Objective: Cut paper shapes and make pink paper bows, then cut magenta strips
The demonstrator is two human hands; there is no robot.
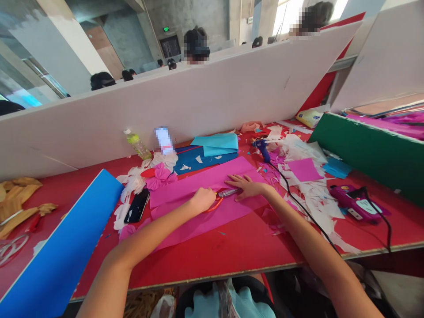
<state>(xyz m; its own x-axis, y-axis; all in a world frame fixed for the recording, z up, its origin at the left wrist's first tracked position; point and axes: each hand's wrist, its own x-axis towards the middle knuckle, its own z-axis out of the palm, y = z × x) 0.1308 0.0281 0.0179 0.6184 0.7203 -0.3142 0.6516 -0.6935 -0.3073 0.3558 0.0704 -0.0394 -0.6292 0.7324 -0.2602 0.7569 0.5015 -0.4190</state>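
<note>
Hand positions on our red table point(232, 247): we show the pink paper point(212, 225) beneath both hands, the right hand point(245, 187) open and flat upon it, the left hand point(202, 199) closed around red-handled scissors point(221, 198). From the hands, a glue gun point(261, 148) lies at one o'clock, a phone point(137, 205) at nine.

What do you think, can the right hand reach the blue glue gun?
Probably yes. The right hand lies flat on the pink paper, close to the blue glue gun. Only a few paper scraps lie near it, and nothing big seems to block the way.
</note>
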